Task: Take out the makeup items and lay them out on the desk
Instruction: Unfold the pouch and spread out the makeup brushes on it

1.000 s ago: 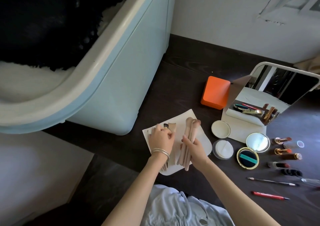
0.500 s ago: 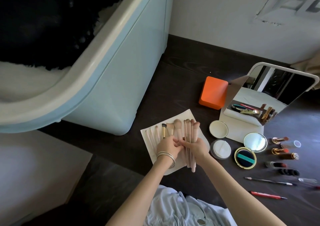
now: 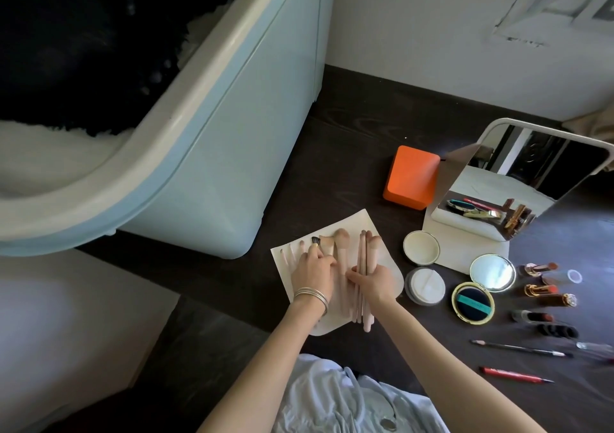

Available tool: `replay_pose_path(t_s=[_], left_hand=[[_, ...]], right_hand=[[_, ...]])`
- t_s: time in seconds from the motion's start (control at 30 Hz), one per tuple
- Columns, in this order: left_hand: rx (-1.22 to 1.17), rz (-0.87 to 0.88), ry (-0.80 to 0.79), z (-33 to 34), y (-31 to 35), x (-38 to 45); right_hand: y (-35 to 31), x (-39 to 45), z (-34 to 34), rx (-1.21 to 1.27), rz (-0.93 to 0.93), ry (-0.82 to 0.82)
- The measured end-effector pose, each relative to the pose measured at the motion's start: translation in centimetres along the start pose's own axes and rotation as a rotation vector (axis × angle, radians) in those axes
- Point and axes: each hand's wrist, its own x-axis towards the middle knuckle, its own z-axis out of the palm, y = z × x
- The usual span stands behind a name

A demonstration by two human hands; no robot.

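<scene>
Right hand grasping a bundle of brushes over the pouch, left hand apparently pressing smaller brushes beside it; compacts and lipsticks already laid out to the right.

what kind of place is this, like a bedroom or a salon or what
Most likely a dressing desk in a home bedroom: a standing mirror on the dark wooden desk, lipsticks and compacts laid out, and a person's hands sorting makeup brushes.
</scene>
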Motion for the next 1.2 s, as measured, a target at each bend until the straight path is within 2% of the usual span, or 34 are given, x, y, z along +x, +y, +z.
replay_pose_path(t_s=[0.27,0.43,0.53,0.7,0.9,1.2], left_hand=[[0.067,0.015,-0.019,0.0,-0.2,0.2],[-0.010,0.037,0.075,-0.3,0.2,0.0],[-0.051,0.144,0.132,-0.3,0.7,0.0],[0.003,0.276,0.055,0.5,1.1,0.2],[0.051,0.250,-0.005,1.2,0.6,0.4],[-0.061,0.137,-0.068,1.2,1.1,1.4]], right_hand=[[0.2,-0.2,-0.3,-0.023,-0.010,-0.085],[-0.8,-0.2,-0.6,0.060,0.002,-0.067],[-1.6,0.3,-1.4,-0.014,-0.032,-0.051],[-2.2,1.2,-1.9,-0.129,-0.054,0.009],[-1.7,1.0,-1.4,-0.262,-0.058,0.033],[-1.9,0.6,-1.3,-0.221,-0.010,-0.001]])
